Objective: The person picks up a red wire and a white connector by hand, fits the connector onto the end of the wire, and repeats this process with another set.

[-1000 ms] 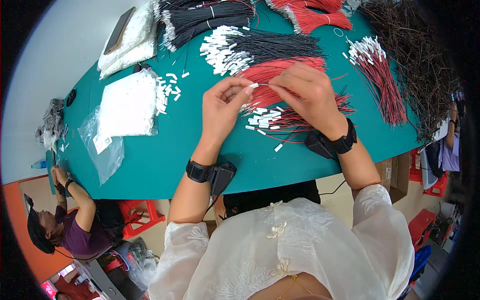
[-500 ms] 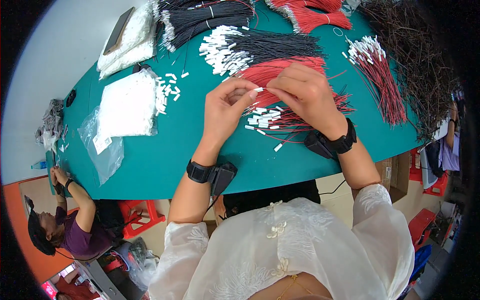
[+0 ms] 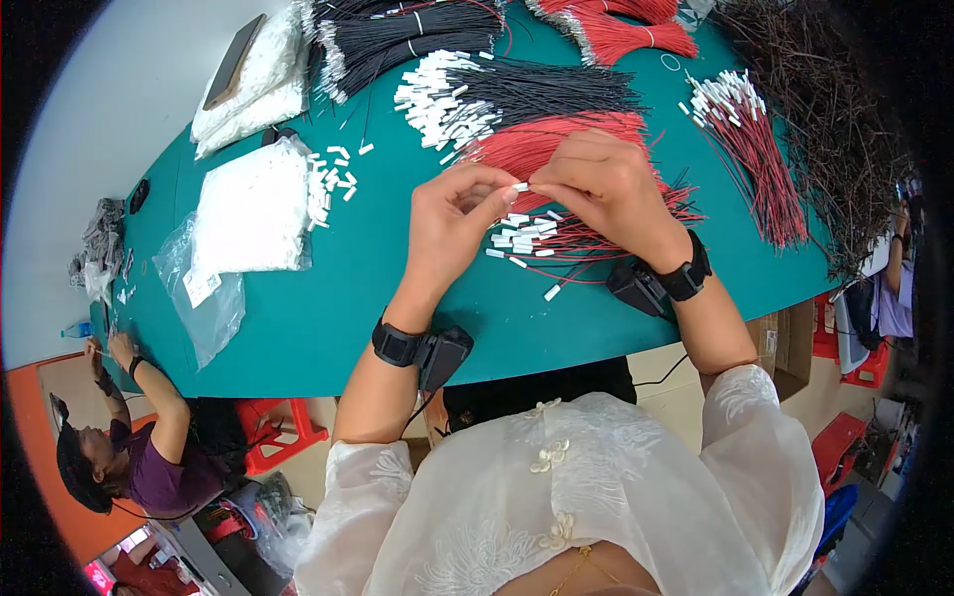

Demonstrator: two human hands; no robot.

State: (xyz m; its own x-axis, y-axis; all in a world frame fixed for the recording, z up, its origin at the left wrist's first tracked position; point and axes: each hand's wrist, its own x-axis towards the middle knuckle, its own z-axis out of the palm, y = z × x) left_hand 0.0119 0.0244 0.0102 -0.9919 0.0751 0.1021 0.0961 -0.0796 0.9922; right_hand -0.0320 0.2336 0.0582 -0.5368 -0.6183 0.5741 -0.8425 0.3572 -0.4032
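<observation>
Between thumb and forefinger my left hand (image 3: pixel 449 221) pinches a small white plastic connector housing (image 3: pixel 520 187). My right hand (image 3: pixel 608 189) is closed in a pinch at the housing's right end; its fingers hide what they hold. Both hands hover over a bundle of red wires (image 3: pixel 556 141). Just below lies a looser pile of red and black wires with white housings (image 3: pixel 527 234) on their ends. Behind the hands is a bundle of black wires (image 3: pixel 556 87), with white housings (image 3: pixel 442 104) clustered at its left end.
Left on the green table (image 3: pixel 397 348) lie a bag of white housings (image 3: pixel 253 214) and loose housings (image 3: pixel 333 184). Tied black wires (image 3: pixel 417 30) and red wires (image 3: pixel 636 38) lie at the back. Further right are another wire bundle (image 3: pixel 755 169) and a dark tangle (image 3: pixel 815 119). A co-worker (image 3: pixel 164 447) sits left.
My hands and the white housing have shifted slightly down and to the right, still fingertip to fingertip. At the left, the co-worker's hands have moved apart.
</observation>
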